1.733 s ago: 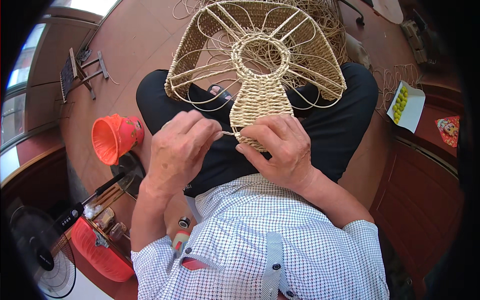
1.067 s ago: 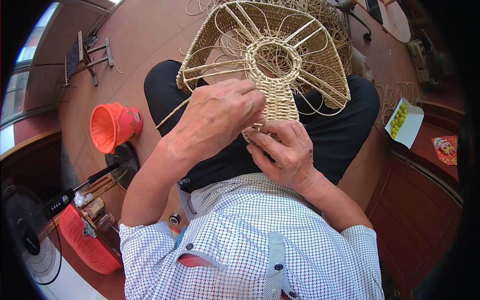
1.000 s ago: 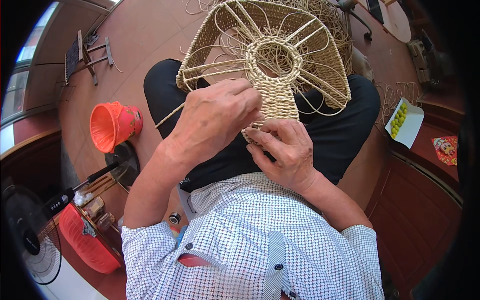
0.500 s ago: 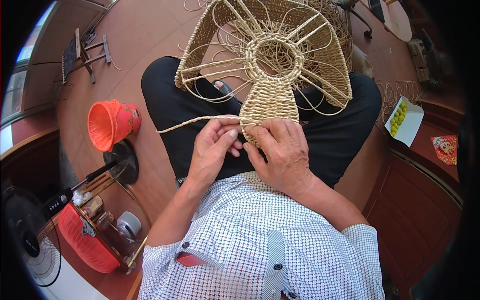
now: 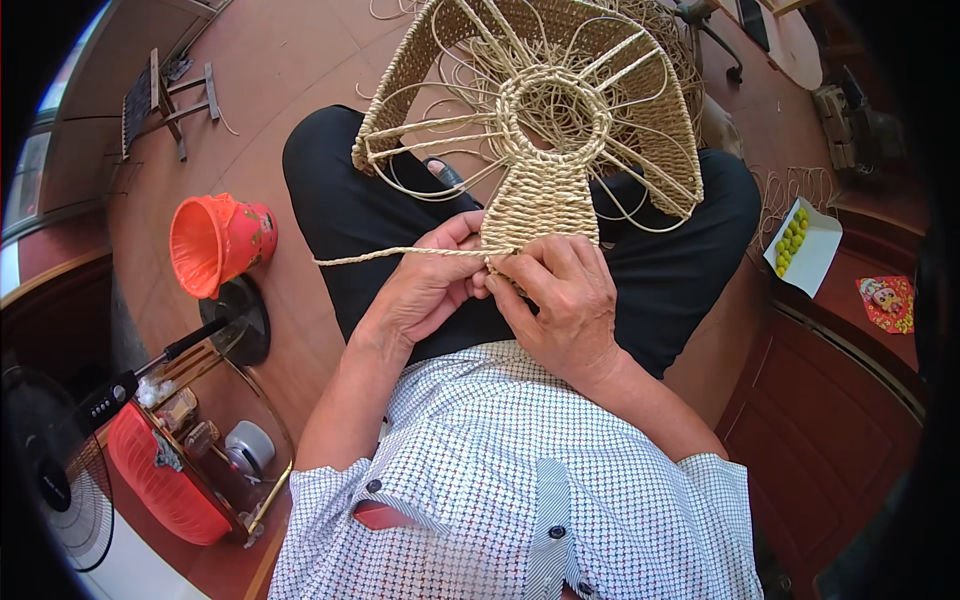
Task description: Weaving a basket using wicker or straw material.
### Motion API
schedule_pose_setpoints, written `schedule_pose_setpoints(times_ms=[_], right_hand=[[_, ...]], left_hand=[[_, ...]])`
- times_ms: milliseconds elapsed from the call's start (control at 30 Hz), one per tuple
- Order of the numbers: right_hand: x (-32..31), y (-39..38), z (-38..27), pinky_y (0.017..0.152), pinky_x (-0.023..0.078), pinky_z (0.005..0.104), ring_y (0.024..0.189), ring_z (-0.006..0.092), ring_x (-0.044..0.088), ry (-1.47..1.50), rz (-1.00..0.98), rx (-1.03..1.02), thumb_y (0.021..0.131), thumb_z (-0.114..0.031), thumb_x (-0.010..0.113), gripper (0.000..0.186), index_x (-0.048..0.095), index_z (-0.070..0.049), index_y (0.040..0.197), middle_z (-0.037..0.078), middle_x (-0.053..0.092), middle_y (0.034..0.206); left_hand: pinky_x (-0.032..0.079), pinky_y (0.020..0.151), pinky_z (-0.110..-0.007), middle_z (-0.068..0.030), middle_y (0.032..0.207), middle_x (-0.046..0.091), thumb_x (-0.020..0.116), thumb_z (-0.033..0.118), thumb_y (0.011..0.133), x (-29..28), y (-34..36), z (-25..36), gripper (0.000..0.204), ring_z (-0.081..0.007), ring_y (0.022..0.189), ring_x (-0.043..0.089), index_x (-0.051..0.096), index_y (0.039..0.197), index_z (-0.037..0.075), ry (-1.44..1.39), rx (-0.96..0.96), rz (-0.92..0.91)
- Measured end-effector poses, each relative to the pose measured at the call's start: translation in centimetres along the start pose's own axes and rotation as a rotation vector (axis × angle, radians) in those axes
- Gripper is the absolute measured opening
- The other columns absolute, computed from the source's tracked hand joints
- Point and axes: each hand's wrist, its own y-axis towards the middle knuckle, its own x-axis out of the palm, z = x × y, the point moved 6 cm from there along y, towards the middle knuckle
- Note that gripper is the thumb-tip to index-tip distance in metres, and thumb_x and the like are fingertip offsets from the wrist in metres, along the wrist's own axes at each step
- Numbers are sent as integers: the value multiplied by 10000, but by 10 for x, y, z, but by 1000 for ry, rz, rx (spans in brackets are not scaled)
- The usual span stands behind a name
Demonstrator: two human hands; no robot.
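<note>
Across my knees rests a woven straw piece [image 5: 545, 210], its flat neck pointing toward me and its wide curved wall at the far side. A braided ring [image 5: 554, 155] sits between them, with cords running out to the wall like spokes. My left hand [image 5: 430, 285] is closed at the neck's near left edge, against a twisted straw cord [image 5: 370, 257] that trails out to the left. My right hand [image 5: 560, 310] pinches the near end of the neck with thumb and fingers. Its fingers hide the neck's last rows and the cord's end.
A heap of loose straw cord [image 5: 640, 120] lies on the floor beyond the piece. To the left stand a red bucket [image 5: 220, 245], a fan [image 5: 60, 490] and a shelf with a red basket [image 5: 165, 480]. At right, a white box [image 5: 808, 250] holds small yellow-green balls.
My left hand has shifted right and closer to the neck's edge, its fingers meeting the right hand's. The cord now passes over the left hand. The right hand barely moved.
</note>
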Motion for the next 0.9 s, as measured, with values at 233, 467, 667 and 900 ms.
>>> schedule_pose_setpoints(times_ms=[233, 467, 667, 900], right_hand=[[1, -1, 3, 813, 512, 395, 919, 241, 652, 13, -6, 13, 864, -152, 817, 121, 750, -113, 957, 24, 660, 927], [-1, -1, 1, 810, 517, 398, 910, 246, 646, -3, 6, 13, 857, -154, 820, 144, 748, -118, 976, 24, 661, 918], [2, -1, 4, 803, 518, 395, 903, 244, 643, 15, -10, 28, 852, -162, 829, 154, 749, -117, 976, 18, 658, 916], [1, -2, 6, 809, 525, 389, 911, 246, 648, 21, 2, 22, 846, -164, 852, 178, 749, -118, 983, 27, 665, 925]], left_hand=[[506, 644, -188, -27, 1051, 661, 664, 12, 1029, 1, -14, -3, 414, -36, 713, 549, 554, 1427, -1, -116, 20, 124], [471, 626, -216, -45, 1050, 642, 636, 9, 1044, 10, -23, -9, 348, -61, 701, 532, 569, 1385, 21, -362, 129, 204], [460, 624, -227, -54, 1071, 647, 688, 24, 1037, -1, -21, -12, 367, -68, 676, 514, 570, 1384, 34, -225, 124, 180], [368, 550, -251, -7, 878, 483, 541, 135, 1134, -7, -44, 27, 209, -82, 612, 402, 548, 1320, 38, -416, 257, 88]])
